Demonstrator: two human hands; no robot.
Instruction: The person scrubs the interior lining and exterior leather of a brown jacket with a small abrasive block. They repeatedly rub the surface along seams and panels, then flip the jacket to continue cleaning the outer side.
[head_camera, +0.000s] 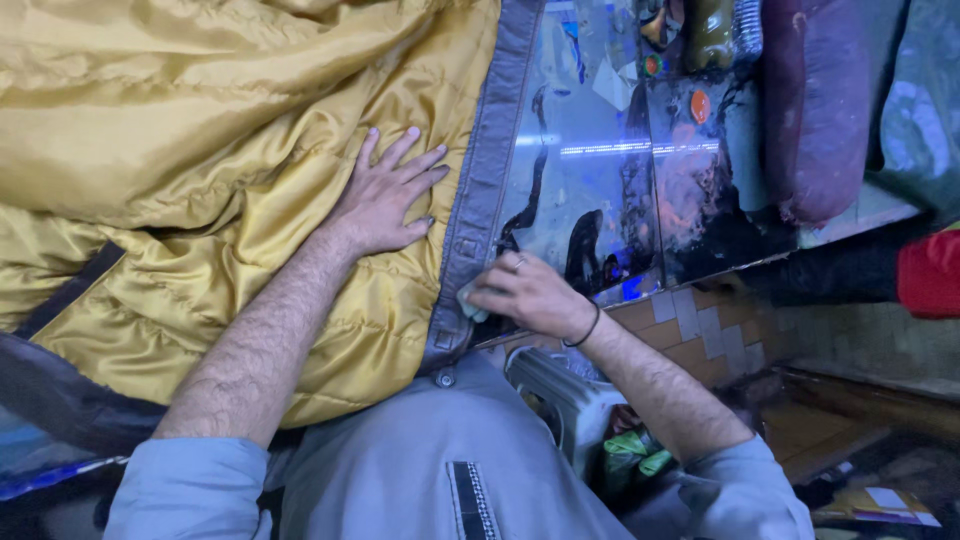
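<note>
A jacket lies opened on a glossy table, its quilted gold lining (200, 150) facing up and a grey edge strip (490, 170) with snap buttons running along its right side. My left hand (385, 195) rests flat on the gold lining, fingers spread, close to the grey strip. My right hand (525, 293) is closed on a small pale piece, a cloth or chalk (468, 300), pressed against the grey strip near a snap. A ring and a dark wrist band show on that hand.
The glossy table top (590, 150) reflects lights and carries colourful pictures under its surface. A dark red cushion (815, 110) lies at the far right. Below the table edge are a tiled wall (700, 330), a pale appliance (560, 395) and green items (630, 455).
</note>
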